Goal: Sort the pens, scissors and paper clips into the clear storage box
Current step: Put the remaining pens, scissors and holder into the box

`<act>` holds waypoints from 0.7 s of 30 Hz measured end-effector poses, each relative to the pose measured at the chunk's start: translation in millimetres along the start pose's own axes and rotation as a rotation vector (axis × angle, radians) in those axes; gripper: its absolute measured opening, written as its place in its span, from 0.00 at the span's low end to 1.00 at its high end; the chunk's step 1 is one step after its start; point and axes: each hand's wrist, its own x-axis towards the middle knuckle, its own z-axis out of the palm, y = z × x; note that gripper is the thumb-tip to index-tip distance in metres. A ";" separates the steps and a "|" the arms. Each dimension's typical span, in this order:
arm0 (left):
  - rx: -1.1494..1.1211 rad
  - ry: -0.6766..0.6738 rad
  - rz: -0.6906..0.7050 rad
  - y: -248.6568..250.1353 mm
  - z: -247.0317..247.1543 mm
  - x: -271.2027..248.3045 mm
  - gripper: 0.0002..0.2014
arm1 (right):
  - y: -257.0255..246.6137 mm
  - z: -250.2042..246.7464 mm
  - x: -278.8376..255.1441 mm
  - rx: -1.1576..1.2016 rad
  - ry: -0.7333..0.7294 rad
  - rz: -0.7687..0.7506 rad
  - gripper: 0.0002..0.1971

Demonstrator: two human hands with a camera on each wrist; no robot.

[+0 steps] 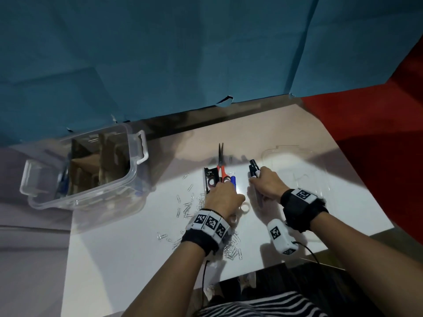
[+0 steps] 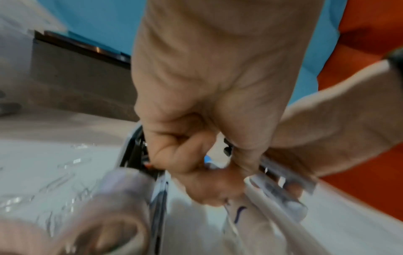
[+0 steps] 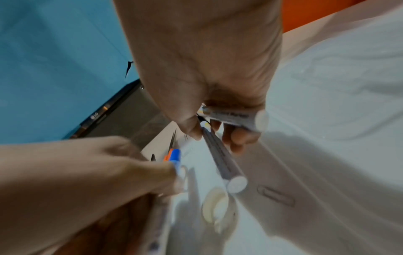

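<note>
Mostly the sorting was still undone: the clear storage box (image 1: 80, 170) at centre-left seemed to hold a few pens, while red scissors (image 1: 221, 170) and scattered paper clips (image 1: 187, 207) lay mid-frame on the table (image 1: 320, 179). The left hand (image 1: 223, 197) curled around a blue-capped pen (image 1: 233, 181) beside the scissors; the right hand (image 1: 266, 185) gripped black-capped markers (image 1: 254, 168).

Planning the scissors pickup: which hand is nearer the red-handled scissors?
Left. The left hand touches the scissors at their handles; the right hand grips black markers further right.
</note>
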 end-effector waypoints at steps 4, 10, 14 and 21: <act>-0.258 -0.039 -0.040 -18.2 -31.6 -14.3 0.10 | -0.7 -5.7 1.3 0.116 -0.077 -0.038 0.08; -0.307 0.040 -0.049 -25.6 -41.1 -11.2 0.09 | -15.3 7.0 -4.7 0.152 -0.206 -0.061 0.10; -0.114 0.102 -0.024 -15.5 -21.1 -0.3 0.10 | -24.2 11.5 -2.1 0.081 -0.187 -0.075 0.11; 0.188 0.164 0.077 -16.6 0.1 9.4 0.21 | -21.1 3.7 -1.4 0.081 -0.185 -0.056 0.10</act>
